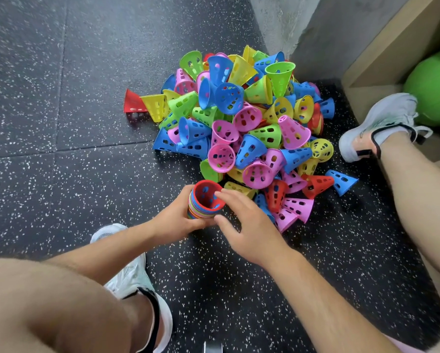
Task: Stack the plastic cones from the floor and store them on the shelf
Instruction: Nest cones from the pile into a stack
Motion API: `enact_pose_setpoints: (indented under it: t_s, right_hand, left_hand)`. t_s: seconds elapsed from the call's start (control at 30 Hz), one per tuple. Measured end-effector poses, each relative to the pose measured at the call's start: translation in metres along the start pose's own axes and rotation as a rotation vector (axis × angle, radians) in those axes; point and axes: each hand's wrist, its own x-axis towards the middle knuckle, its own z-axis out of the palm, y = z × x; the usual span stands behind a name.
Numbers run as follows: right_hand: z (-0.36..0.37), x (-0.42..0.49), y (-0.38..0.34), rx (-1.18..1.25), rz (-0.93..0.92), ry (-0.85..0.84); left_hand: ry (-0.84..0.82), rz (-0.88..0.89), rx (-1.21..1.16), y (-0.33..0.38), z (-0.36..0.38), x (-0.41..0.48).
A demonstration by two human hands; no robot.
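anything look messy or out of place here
Yes: the cones lie in a jumbled heap on the floor, tipped every way. A red cone strays at the heap's left edge and a blue cone at its right. Only the stack that the left hand grips is tidy.

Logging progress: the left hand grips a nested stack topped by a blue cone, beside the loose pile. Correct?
Not quite. The head view shows the top cone is red, not blue. The left hand does grip the nested stack beside the loose pile.
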Motion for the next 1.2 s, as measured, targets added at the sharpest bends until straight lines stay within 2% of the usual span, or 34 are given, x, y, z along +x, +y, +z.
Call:
enact_pose_setpoints:
  t_s: [0.07,0.13,0.33,0.47,0.57,0.77,0.97,1.1,1.2]
  right_hand:
    - [-0.002,0.009,-0.001,0.001,0.014,0.107]
    - [-0.002,0.027,0.005,-0.101,0.008,0.189]
    - [-0.005,0.087,0.02,-0.709,-0.077,0.189]
    - [-0.005,0.107,0.02,-0.843,-0.13,0.176]
    - [-0.005,0.11,0.023,-0.782,-0.175,0.227]
    - [-0.009,0.106,0.017,-0.442,-0.275,0.472]
    - [-0.022,0.126,-0.01,-0.253,-0.274,0.61]
    - [-0.021,0.14,-0.028,-0.137,-0.273,0.628]
    - [-0.015,0.149,-0.034,-0.098,-0.288,0.54]
  left_hand:
    - [0.057,-0.008,-0.012,0.003,-0.006,0.004]
    - [0.106,-0.007,0.008,0.007,-0.017,0.009]
    - [0.126,-0.015,0.041,0.011,-0.044,0.02]
    - [0.123,-0.044,0.031,0.009,-0.045,0.021]
    - [0.127,-0.047,0.021,0.008,-0.046,0.022]
    - [0.152,-0.037,-0.028,0.012,-0.054,0.025]
    - [0.204,-0.039,-0.042,0.016,-0.068,0.033]
    - [0.242,-0.021,-0.041,0.018,-0.079,0.039]
    - [0.28,-0.021,-0.049,0.02,-0.087,0.044]
